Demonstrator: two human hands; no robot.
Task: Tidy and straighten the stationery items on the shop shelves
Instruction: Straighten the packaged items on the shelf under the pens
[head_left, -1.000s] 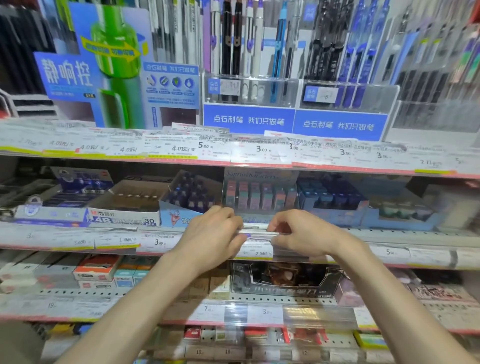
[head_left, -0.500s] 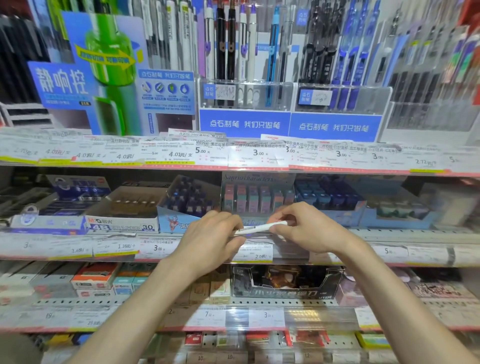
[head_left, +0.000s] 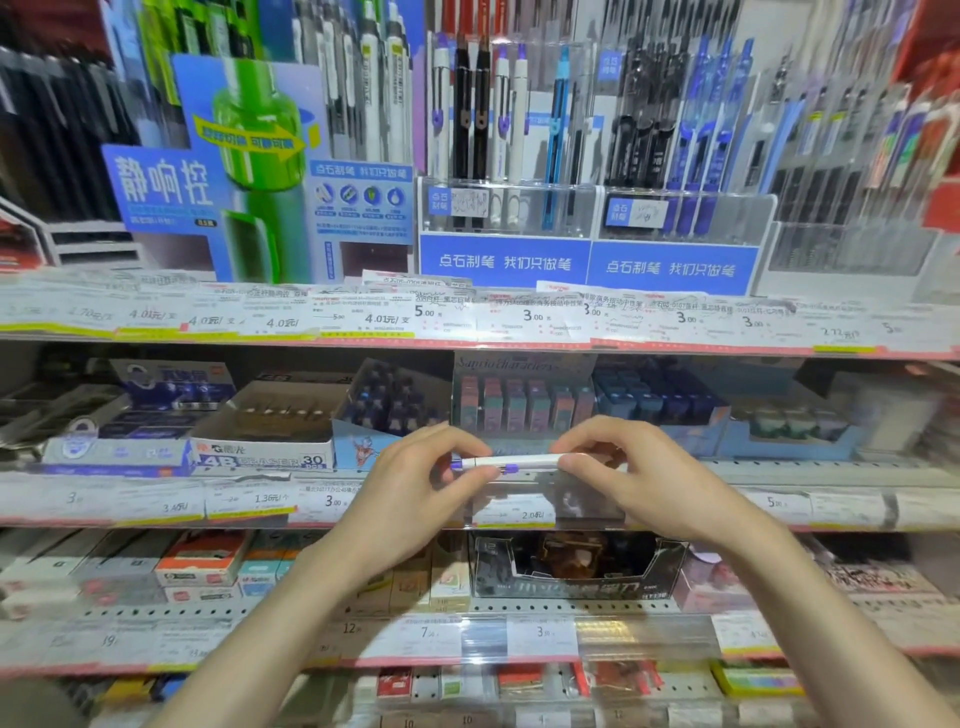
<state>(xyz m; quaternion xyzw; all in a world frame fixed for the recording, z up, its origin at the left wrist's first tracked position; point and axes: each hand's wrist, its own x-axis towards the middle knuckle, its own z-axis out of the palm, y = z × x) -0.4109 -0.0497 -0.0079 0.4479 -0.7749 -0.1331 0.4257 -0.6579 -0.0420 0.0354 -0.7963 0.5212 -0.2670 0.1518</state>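
Note:
A white pen with purple tip and clip (head_left: 524, 461) lies level in front of the middle shelf, pinched at both ends. My left hand (head_left: 415, 483) grips its purple-tipped left end with thumb and fingers. My right hand (head_left: 639, 473) holds its right end, which is hidden under the fingers. Matching white, black and blue pens stand upright in a clear rack (head_left: 506, 208) on the top shelf above.
Behind the hands, the middle shelf holds an eraser box (head_left: 265, 452), a tilted blue box (head_left: 389, 410), a box of pastel erasers (head_left: 519, 410) and blue boxes (head_left: 660, 400). Price-label strips (head_left: 467, 317) front each shelf. A black display box (head_left: 576, 566) sits on the lower shelf.
Both hands have lifted off the shelf's label strip, bringing up the white pen, which now shows more fully between them. The view has shifted slightly downward.

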